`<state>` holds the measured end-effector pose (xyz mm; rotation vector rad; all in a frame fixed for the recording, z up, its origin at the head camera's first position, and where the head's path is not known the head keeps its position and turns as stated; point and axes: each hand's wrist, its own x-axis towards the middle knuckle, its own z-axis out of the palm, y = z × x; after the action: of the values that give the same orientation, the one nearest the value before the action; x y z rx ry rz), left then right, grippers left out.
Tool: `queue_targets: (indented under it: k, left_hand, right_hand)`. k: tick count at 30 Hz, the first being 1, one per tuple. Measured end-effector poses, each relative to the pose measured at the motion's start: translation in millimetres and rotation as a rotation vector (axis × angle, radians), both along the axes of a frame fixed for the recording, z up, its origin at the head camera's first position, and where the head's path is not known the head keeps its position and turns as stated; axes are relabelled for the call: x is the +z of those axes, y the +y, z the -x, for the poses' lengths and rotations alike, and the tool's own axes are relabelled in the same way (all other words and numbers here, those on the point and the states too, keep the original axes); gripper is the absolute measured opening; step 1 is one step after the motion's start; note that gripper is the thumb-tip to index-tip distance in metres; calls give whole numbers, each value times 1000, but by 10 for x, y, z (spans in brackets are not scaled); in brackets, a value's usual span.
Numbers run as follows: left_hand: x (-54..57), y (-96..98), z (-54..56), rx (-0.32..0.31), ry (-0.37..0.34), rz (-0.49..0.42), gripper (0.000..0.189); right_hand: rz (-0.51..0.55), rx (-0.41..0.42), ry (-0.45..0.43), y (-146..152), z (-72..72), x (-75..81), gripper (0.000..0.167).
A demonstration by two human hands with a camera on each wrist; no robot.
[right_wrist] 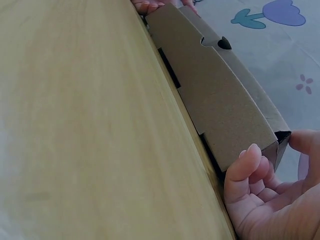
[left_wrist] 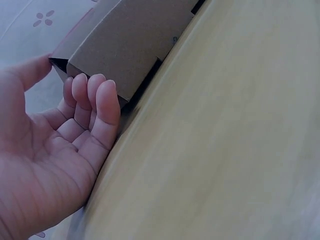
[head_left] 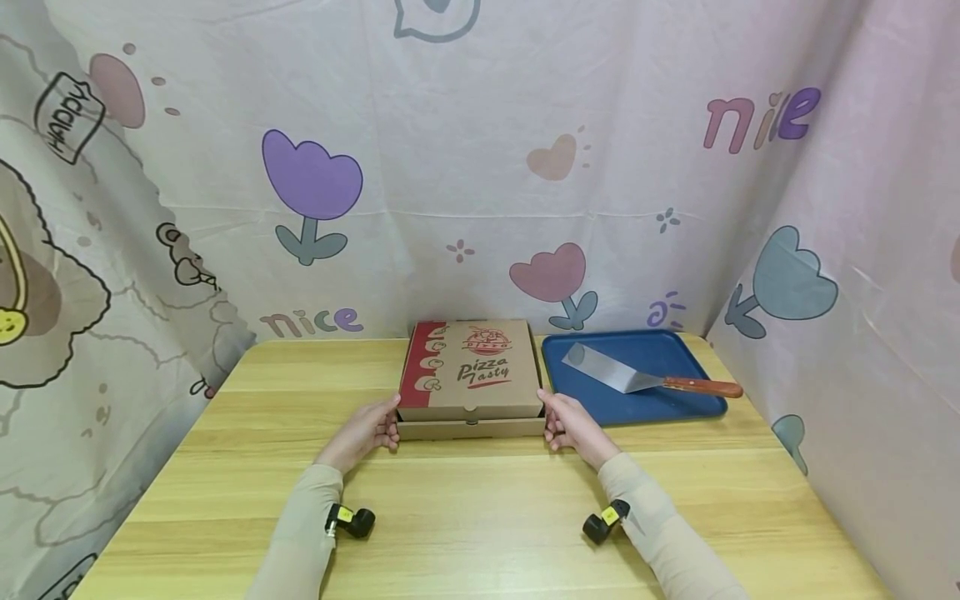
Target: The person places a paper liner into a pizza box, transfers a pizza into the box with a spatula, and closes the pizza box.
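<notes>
A brown cardboard pizza box (head_left: 491,358) with a red printed strip lies on the wooden table, its lid slightly raised at the front. My left hand (head_left: 369,429) grips the front left corner, thumb at the lid's edge and curled fingers against the base, as the left wrist view shows. At the front right corner my right hand (head_left: 572,425) holds the box the same way, its thumb (right_wrist: 303,141) by the lid corner. A dark gap shows between lid and base at both corners. The inside of the box is hidden.
To the right of the box a blue tray (head_left: 600,407) lies near the back of the table (head_left: 465,525). A metal spatula (head_left: 611,371) with a wooden handle rests across it, the handle end over the tray's right rim. Printed curtains (head_left: 450,167) hang behind and at both sides.
</notes>
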<state>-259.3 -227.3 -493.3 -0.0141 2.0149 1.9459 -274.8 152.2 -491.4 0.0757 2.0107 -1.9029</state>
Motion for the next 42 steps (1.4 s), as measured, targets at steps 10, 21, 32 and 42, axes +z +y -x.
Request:
queue_targets:
  k: [10,21,32,42]
  left_hand:
    - [-24,1,-8,-27,20,18,33]
    - [-26,6,0,-24,29,29,27]
    - [-29,12,-5,-23,44,45,21]
    - [-18,13,-23,-28,54,48,20]
  right_hand:
    - [2,16,6,6,2,-9,40]
    - [1,12,15,-9,-15,13,30]
    - [-5,8,28,-11,-11,-11,29]
    - [-4,15,32,-5,-5,-25,29]
